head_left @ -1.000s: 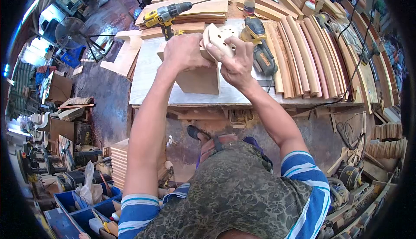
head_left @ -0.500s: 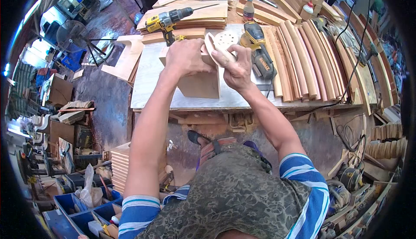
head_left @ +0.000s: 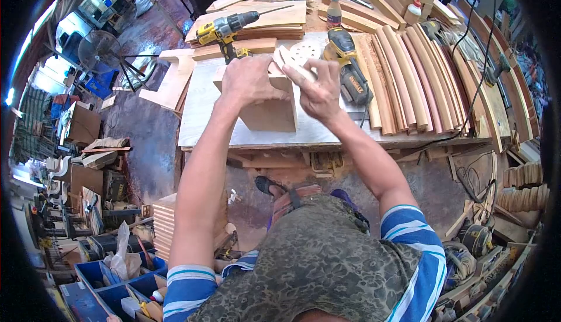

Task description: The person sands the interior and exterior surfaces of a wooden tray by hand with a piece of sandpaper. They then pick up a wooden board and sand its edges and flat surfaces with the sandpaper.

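A pale wooden box-like piece (head_left: 269,116) stands on the workbench in front of me. My left hand (head_left: 252,81) grips its top, thumb over the near side and fingers hidden behind. Pinched in my right hand (head_left: 318,88) is a pale, folded piece of sandpaper (head_left: 286,60), held at the piece's top right corner. Just behind it lies a white sanding disc with holes (head_left: 305,51), partly covered by the hand. A yellow and black sander (head_left: 352,73) rests to the right of my right hand. Beyond my left hand stands a yellow cordless drill (head_left: 225,31) with a long bit.
Curved wooden strips (head_left: 409,82) lie side by side at the bench's right. Stacked boards (head_left: 286,15) and a small bottle (head_left: 333,12) are at the back. A black cable (head_left: 470,108) trails over the right edge. A fan (head_left: 99,50) stands at left.
My right hand and the folded sandpaper have shifted slightly, the sandpaper tilting a little left. My left hand stays on the wooden piece. The view has moved slightly.
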Demonstrator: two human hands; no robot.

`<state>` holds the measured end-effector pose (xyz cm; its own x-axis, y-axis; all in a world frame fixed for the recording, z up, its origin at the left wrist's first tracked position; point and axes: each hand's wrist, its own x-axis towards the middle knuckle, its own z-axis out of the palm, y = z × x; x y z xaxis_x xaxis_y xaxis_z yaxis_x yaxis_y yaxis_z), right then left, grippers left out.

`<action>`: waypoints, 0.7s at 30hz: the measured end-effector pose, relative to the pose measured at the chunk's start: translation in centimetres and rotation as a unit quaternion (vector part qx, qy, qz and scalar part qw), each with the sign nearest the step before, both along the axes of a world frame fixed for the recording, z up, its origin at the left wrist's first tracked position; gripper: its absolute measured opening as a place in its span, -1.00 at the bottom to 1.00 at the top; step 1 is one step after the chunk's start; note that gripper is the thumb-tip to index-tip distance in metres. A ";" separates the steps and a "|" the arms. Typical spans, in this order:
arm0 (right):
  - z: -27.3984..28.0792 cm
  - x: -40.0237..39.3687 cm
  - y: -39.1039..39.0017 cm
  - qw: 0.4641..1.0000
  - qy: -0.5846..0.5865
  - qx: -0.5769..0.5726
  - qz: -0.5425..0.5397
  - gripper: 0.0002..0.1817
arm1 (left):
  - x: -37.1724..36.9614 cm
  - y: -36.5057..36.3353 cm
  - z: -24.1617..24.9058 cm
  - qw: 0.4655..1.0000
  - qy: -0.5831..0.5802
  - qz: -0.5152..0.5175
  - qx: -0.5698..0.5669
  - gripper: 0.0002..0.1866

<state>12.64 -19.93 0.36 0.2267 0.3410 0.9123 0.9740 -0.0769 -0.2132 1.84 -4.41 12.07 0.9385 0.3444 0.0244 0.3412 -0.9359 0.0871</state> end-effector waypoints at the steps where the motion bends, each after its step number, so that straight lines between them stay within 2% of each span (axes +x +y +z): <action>1: 0.1 1.0 0.2 1.000 -0.022 -0.007 -0.012 -0.37 | -0.2 -0.1 -0.3 1.000 0.004 0.001 0.005 -0.17; 4: 0.9 1.5 0.1 0.998 -0.054 -0.015 -0.025 -0.38 | -0.7 -0.4 -0.1 1.000 0.002 -0.001 0.001 -0.19; 6: 1.1 -0.1 -0.6 0.998 -0.065 -0.001 0.012 -0.34 | -1.0 -0.3 -0.5 1.000 -0.017 -0.002 0.016 -0.22; 8: 1.1 -0.1 -0.6 0.998 -0.065 -0.010 0.010 -0.33 | -1.2 -0.3 -0.7 0.997 -0.063 -0.033 0.000 -0.17; 10: 0.8 1.4 0.3 0.996 -0.086 -0.001 -0.032 -0.35 | -1.0 -0.2 -1.1 0.998 -0.046 -0.031 0.024 -0.19; 16: 0.7 -0.5 -0.3 0.998 -0.057 0.015 0.008 -0.34 | -1.7 -1.0 -0.3 0.999 -0.043 -0.017 0.019 -0.20; 19: -0.3 2.3 1.3 0.992 -0.080 -0.018 -0.101 -0.38 | -2.0 -0.8 -0.7 0.999 -0.028 -0.021 0.022 -0.17; 21: -1.0 2.0 0.7 0.993 -0.046 -0.015 -0.104 -0.38 | -3.4 -1.0 -1.3 0.997 -0.060 -0.044 0.021 -0.16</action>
